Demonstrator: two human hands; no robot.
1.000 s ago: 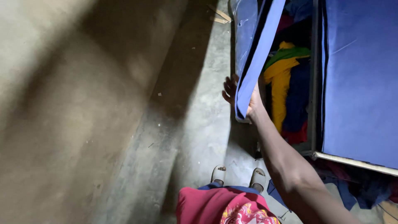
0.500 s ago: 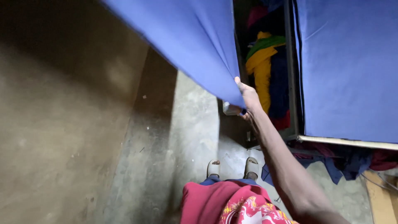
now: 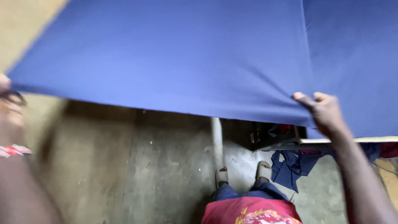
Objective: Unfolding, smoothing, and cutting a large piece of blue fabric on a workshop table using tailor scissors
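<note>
1. Across the top of the head view, a big blue cloth (image 3: 186, 58) is stretched wide and fills most of the frame; its lower edge runs from far left to the right side.
2. Right hand (image 3: 325, 112) pinches the cloth's lower edge at the right, fingers curled over the fabric, creases fanning out from the grip. Arm comes up from the bottom right corner.
3. Left hand (image 3: 9, 103) sits at the far left edge, blurred, at the cloth's left corner. It looks to be at the edge of the fabric, but I cannot tell whether it is grasping. A striped red and white band (image 3: 12, 150) sits at the wrist.
4. Below the cloth: grey concrete floor (image 3: 166, 174), rough and stained.
5. A pale pipe-like post (image 3: 216, 141) runs down the floor toward the person's feet.
6. Two feet in light sandals (image 3: 242, 172) stand bottom centre, with blue trousers and a red printed shirt (image 3: 251, 211) above them in frame.
7. Crumpled dark blue fabric (image 3: 296, 166) lies on the floor just right of the feet, under the edge of a flat board (image 3: 352, 141) that shows below the right hand.
</note>
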